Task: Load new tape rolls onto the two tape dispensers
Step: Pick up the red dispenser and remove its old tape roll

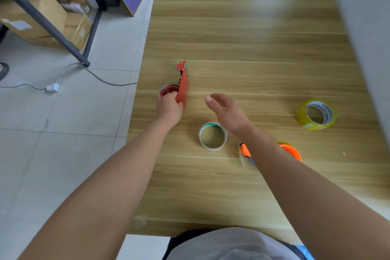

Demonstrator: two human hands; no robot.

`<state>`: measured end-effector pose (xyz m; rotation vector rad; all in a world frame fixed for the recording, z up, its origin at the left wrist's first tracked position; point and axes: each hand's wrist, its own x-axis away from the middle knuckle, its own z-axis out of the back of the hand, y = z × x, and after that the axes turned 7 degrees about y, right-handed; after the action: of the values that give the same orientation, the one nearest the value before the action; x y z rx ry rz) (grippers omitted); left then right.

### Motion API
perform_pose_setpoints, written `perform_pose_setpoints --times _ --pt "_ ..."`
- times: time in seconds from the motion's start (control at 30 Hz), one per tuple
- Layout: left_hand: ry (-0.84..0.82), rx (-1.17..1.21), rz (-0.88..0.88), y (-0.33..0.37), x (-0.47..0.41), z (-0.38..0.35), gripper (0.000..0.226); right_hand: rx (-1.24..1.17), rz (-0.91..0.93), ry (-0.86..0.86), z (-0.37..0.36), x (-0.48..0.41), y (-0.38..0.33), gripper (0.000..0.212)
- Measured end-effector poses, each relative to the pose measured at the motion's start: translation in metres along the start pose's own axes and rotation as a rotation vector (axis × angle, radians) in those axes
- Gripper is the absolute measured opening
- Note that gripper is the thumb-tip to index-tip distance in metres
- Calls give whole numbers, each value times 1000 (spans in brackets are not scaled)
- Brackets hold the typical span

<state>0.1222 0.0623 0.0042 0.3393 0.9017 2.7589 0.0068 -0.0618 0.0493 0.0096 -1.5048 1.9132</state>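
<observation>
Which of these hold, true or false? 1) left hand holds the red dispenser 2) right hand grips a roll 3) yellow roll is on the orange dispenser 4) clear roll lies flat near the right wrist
1) The left hand holds the red dispenser: true.
2) The right hand grips a roll: false, it is open and empty.
3) The yellow roll sits on the orange dispenser: false, it sits apart on the table.
4) The clear roll lies flat near the right wrist: true.

My left hand grips the red metal dispenser — yellow-tinted tape roll at three o'clock, orange plastic dispenser nearer me.
</observation>
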Motion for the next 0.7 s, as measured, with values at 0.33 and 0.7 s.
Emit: perform_pose_setpoints --times 0.33,0.7 --pt "169 137 -470 66 50 26 12 -545 -241 6 12 -16 -39 81" --pt "-407 289 -444 94 82 52 35 -541 -206 84 55 10 -37 36"
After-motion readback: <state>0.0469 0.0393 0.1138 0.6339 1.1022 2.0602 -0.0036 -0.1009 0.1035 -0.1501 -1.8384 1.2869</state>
